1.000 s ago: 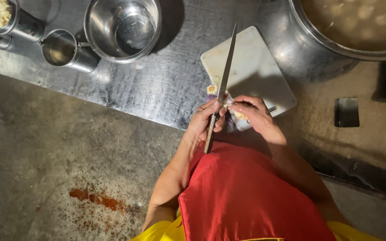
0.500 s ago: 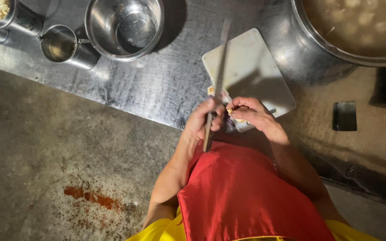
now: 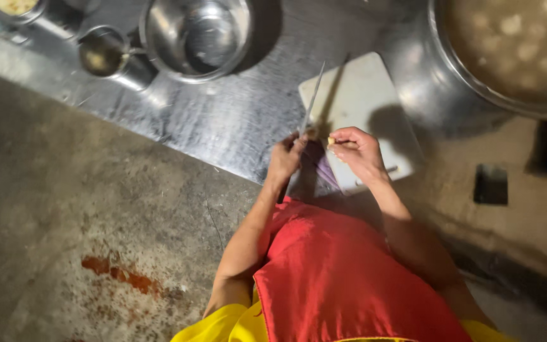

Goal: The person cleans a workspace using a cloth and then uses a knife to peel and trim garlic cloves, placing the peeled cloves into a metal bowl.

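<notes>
My left hand grips the handle of a long knife, whose blade points away over the near left edge of a white cutting board. My right hand is closed on a small pale piece of food just right of the blade, at the board's near edge. A purple scrap lies under my hands. Both hands nearly touch each other above the board.
The board lies on a steel counter. A steel bowl and a small steel cup stand to the far left. A large pot of pale liquid with lumps is at the far right. Concrete floor lies below.
The knife blade has swung a little and my right hand has lifted slightly with the small piece. The view has shifted, so the bowl and board sit lower and closer.
</notes>
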